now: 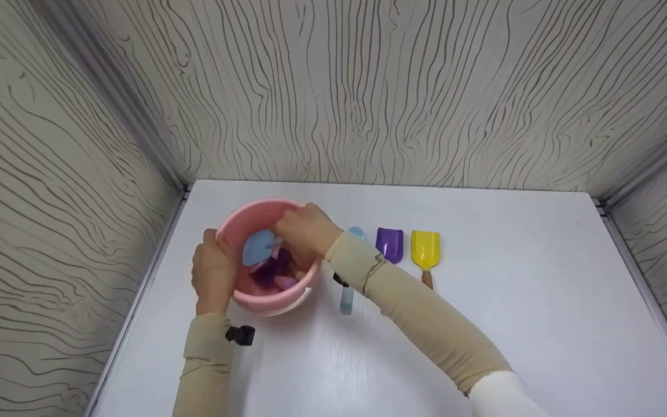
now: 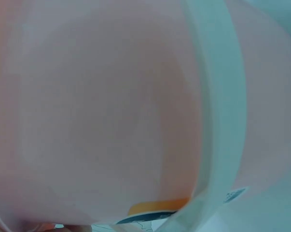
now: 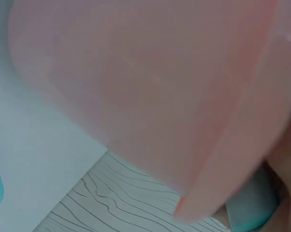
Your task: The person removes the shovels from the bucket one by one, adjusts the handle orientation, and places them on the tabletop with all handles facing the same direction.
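Tan sleeves (image 1: 426, 318), pink bucket (image 1: 257, 215), white tabletop (image 1: 530, 289), pale wavy-lined walls (image 1: 368, 92)

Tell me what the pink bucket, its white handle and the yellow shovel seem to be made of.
Pink bucket: probably plastic, satin-smooth, judging by its even wall and rounded rim.
White handle: likely plastic too; a smooth, plain curved strip.
Yellow shovel: its blade looks glossy with highlights, so plastic or painted metal; its brown grip may be wood, too small to confirm.
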`<move>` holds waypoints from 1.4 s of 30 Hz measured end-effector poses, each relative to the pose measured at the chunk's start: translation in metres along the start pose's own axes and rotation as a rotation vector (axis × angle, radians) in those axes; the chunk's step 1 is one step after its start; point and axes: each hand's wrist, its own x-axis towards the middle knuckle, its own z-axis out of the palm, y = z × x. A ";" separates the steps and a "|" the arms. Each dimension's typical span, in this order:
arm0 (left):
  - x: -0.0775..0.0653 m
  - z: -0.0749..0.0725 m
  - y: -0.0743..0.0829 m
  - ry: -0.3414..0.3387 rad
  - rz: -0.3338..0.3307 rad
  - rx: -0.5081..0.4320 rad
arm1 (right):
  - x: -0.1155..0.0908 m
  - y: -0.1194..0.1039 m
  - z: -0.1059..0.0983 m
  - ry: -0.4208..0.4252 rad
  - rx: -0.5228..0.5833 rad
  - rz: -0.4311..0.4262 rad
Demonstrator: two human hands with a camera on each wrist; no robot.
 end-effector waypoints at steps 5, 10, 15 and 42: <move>0.001 0.000 0.002 -0.011 -0.008 0.008 | -0.015 0.013 -0.006 0.080 0.108 0.001; 0.000 0.001 0.001 -0.015 -0.003 0.000 | -0.029 0.028 -0.009 0.108 0.158 -0.004; 0.000 0.001 0.002 -0.024 -0.007 -0.011 | -0.041 0.040 -0.011 0.144 0.192 -0.016; 0.001 -0.003 -0.001 -0.063 -0.028 -0.050 | -0.122 0.096 0.022 0.341 0.314 0.107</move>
